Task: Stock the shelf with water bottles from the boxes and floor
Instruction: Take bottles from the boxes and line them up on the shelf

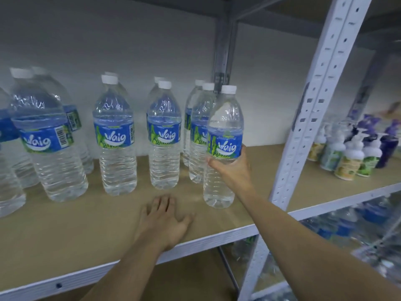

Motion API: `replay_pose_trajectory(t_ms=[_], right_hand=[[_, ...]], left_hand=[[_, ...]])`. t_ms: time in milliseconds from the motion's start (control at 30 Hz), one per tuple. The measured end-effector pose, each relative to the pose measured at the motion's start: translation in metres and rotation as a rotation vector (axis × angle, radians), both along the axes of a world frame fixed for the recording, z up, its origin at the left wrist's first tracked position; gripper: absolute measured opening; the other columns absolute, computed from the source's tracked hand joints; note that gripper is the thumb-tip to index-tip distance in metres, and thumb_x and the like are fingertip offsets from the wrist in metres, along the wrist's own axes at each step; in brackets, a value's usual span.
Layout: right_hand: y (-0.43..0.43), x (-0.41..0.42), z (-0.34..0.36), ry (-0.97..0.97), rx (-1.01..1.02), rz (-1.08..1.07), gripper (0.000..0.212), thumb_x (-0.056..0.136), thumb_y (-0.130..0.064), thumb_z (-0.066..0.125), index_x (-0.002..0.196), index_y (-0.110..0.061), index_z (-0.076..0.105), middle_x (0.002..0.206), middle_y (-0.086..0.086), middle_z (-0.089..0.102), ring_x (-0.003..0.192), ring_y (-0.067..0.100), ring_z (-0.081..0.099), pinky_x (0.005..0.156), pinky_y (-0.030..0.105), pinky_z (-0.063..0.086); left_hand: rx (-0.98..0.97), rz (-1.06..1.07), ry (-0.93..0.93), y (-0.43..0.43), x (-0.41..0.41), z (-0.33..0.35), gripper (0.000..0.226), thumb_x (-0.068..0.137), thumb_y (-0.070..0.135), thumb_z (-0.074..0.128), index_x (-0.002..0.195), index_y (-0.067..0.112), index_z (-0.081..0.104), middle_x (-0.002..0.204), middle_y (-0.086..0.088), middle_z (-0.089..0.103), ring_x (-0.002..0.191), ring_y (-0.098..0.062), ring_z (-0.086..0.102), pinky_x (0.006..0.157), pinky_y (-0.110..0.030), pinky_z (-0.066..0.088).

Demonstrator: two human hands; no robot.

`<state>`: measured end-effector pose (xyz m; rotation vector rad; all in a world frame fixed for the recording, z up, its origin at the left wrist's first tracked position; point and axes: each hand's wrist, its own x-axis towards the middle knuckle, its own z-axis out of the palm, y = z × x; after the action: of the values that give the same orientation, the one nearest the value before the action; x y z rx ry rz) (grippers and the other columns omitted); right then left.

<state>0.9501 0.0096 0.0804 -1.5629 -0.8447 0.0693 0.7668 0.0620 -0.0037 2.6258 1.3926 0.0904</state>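
The shelf (86,231) is a tan board with a white metal front edge. On it stand clear, full water bottles (116,137) with white caps and blue-and-green "Waig" labels. All are upright, in short files running from the shelf's front toward its back: a crowded group at the shelf's left end, a pair at mid-shelf, another pair right of that, then two more. The held bottle (225,118), of the same make, is upright near the shelf's right end, frontmost of its file. The right hand (232,168) grips it just below the label. Whether its base touches the shelf cannot be told. Below the shelf's right end, wrapped bottles (347,222) with blue labels show blurred.
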Motion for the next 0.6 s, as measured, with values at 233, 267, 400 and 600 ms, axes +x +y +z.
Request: replay_pose_trajectory(t_ms=[233,267,400,600], right_hand=[[0.009,-0.001,-0.012,0.049,0.009,0.049,0.08,0.052,-0.039,0.091,0.121,-0.028,0.052,0.108,-0.012,0.068,0.097,0.004,0.066,0.09,0.031,0.054],[0.011,-0.001,-0.012,0.054,0.021,0.037,0.08,0.051,-0.041,0.09,0.121,-0.029,0.052,0.108,-0.012,0.068,0.098,0.004,0.066,0.091,0.031,0.054],[0.013,-0.005,-0.011,0.045,0.035,0.016,0.079,0.057,-0.034,0.091,0.123,-0.025,0.05,0.11,-0.012,0.064,0.097,0.002,0.063,0.084,0.018,0.046],[0.018,-0.006,-0.015,0.039,0.073,0.004,0.078,0.057,-0.03,0.091,0.123,-0.023,0.051,0.11,-0.013,0.063,0.098,-0.002,0.062,0.089,0.022,0.049]], left_hand=[[0.038,0.001,-0.007,0.002,0.0,-0.005,0.089,0.085,0.076,0.008,0.156,0.021,0.004,0.163,0.005,0.0,0.15,-0.016,-0.006,0.119,-0.046,0.0],[0.04,0.004,-0.004,0.002,0.001,-0.005,0.089,0.085,0.076,0.008,0.156,0.021,0.005,0.163,0.005,0.001,0.15,-0.016,-0.006,0.119,-0.046,0.0],[0.031,0.003,-0.001,0.001,0.0,-0.004,0.089,0.086,0.075,0.008,0.156,0.021,0.004,0.163,0.004,0.001,0.15,-0.016,-0.006,0.119,-0.047,-0.001],[0.018,0.005,-0.022,-0.001,-0.001,-0.002,0.088,0.086,0.075,0.01,0.156,0.02,0.006,0.163,0.005,0.002,0.15,-0.016,-0.006,0.119,-0.046,-0.001]])
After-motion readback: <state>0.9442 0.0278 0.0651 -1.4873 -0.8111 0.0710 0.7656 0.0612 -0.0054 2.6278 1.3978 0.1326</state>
